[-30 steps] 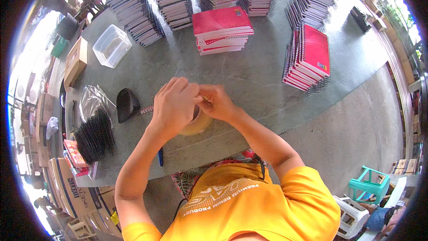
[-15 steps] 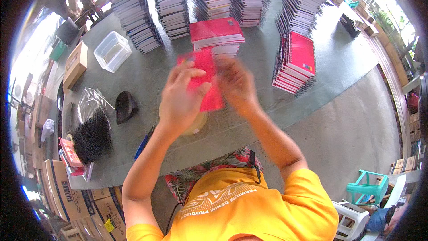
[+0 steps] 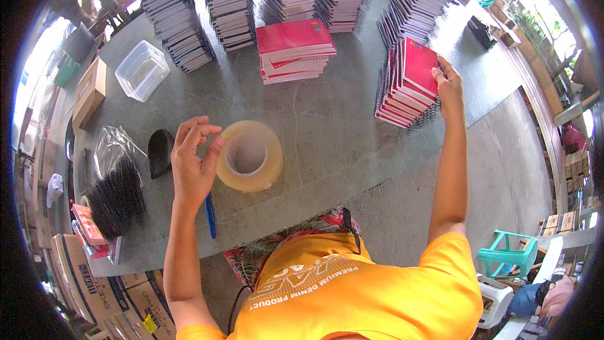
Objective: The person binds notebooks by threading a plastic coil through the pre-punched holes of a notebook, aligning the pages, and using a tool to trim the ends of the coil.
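Observation:
At the right, my right hand (image 3: 450,88) grips the edge of a red spiral notebook (image 3: 419,67), thumb on its cover. That notebook lies on top of a stack of red notebooks (image 3: 399,111). My left hand (image 3: 192,167) is empty, fingers bent and apart, just left of a large roll of clear tape (image 3: 270,162). A shorter pile of red-covered booklets (image 3: 296,39) stands at the middle far side of the table.
Tall notebook stacks (image 3: 229,6) line the far side of the grey table (image 3: 327,126). On the left are a clear plastic tub (image 3: 143,70), a cardboard box (image 3: 89,93), a black holder (image 3: 160,152), black spiral coils (image 3: 116,198) and a blue pen (image 3: 211,217).
The red notebook has moved from between both hands to the right-hand stack, with my right hand. My left hand has let go and moved left and down, uncovering the tape roll.

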